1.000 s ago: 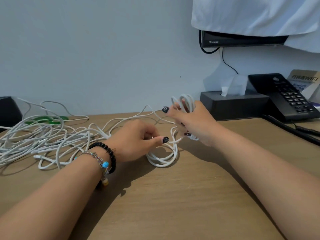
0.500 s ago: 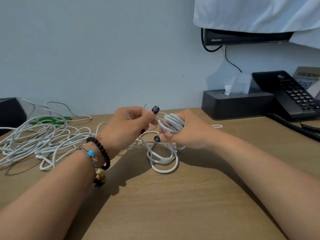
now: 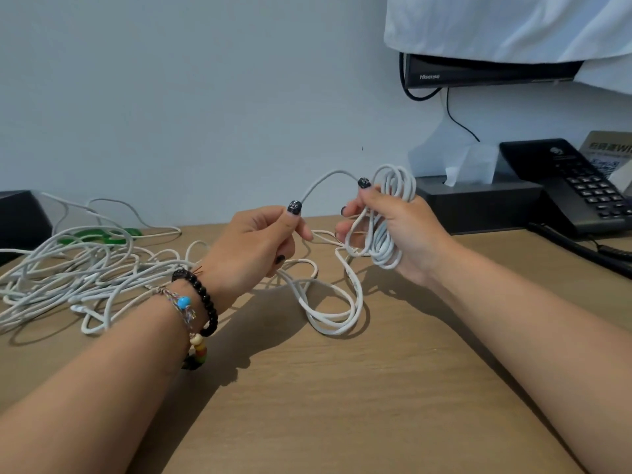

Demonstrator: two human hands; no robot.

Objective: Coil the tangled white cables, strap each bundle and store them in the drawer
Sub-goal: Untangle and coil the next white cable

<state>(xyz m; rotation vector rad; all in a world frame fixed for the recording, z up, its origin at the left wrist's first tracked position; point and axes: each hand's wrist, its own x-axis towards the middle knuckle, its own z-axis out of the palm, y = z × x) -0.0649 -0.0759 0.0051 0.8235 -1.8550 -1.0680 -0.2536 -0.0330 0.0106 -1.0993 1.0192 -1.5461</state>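
My right hand (image 3: 403,230) grips the thin white cable coil (image 3: 390,217) above the wooden bench (image 3: 342,388), my left hand (image 3: 260,244), lifted from bench level, pinches fresh slack, so another loop's coming while the tangled white pile (image 3: 78,275) waits left.

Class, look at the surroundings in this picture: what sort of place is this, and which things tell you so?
Probably a hotel room desk: a black desk phone beside a WiFi card with a QR code, a dark tissue box, and a wall-mounted Hisense screen under a white cloth.
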